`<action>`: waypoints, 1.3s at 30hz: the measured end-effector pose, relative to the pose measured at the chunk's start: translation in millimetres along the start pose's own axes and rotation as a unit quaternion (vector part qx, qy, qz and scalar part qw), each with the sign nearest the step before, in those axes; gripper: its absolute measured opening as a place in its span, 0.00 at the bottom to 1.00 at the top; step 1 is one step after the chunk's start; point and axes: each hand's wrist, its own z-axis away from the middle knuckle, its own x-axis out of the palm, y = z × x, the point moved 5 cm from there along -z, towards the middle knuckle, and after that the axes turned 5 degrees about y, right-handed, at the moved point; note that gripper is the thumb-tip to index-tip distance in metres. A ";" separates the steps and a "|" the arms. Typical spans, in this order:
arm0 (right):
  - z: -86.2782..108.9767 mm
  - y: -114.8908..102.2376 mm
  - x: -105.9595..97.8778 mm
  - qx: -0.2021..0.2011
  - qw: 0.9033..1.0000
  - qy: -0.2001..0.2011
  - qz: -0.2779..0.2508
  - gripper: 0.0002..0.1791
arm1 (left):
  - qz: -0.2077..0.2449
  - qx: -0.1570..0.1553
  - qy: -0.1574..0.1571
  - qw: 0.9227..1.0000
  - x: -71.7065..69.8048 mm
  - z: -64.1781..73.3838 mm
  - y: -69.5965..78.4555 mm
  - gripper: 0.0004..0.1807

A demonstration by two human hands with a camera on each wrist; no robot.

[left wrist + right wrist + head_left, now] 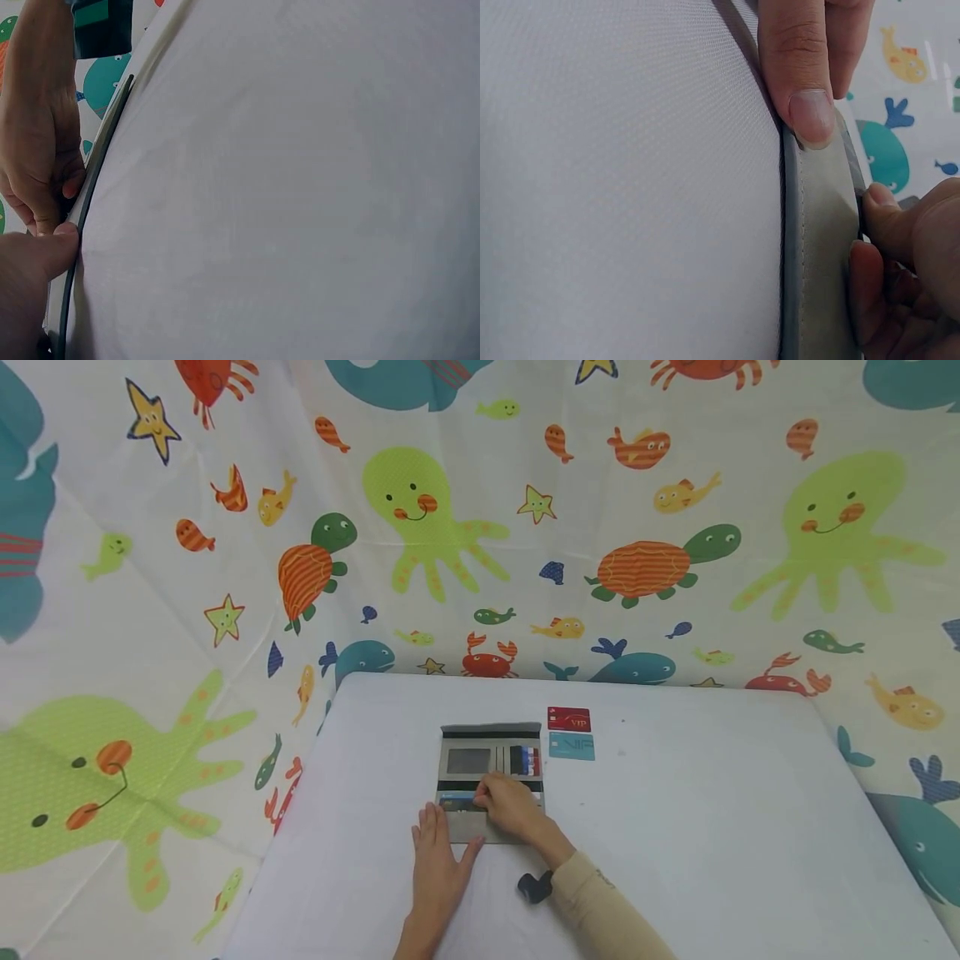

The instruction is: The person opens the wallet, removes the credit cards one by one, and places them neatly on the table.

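The open wallet (467, 828) lay towards the worktop's (720, 827) far edge, nearer the left edge than the right. My spread left hand (437, 864) steadied its near-left corner; my right hand (513, 806) pinched a dark card (456, 805) in its pocket, seemingly to slide it, which called for a straight, gentle push or pull.

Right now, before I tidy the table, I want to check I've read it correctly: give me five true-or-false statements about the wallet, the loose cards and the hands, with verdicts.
1. The red card lies farther back than the teal card. True.
2. The red card reads "MEMBER". False: it reads "VIP".
3. The left hand touches the gray wallet. True.
4. The wallet is folded closed. False: it lies open.
5. The right hand is on the teal card. False: the right hand is at the wallet.
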 end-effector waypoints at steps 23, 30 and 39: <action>0.0 1.7 1.2 0.027 0.999 0.026 -0.018 0.05 | -0.015 -0.011 -0.016 1.000 1.0 -0.4 1.0 0.52; 0.9 4.4 -0.1 0.021 0.999 0.024 -0.026 0.06 | -0.021 -0.010 -0.017 1.000 1.6 -0.2 0.5 0.52; 1.6 11.6 -7.0 0.021 0.998 -0.002 -0.061 0.16 | -0.031 -0.012 -0.024 0.999 1.3 -1.0 0.6 0.52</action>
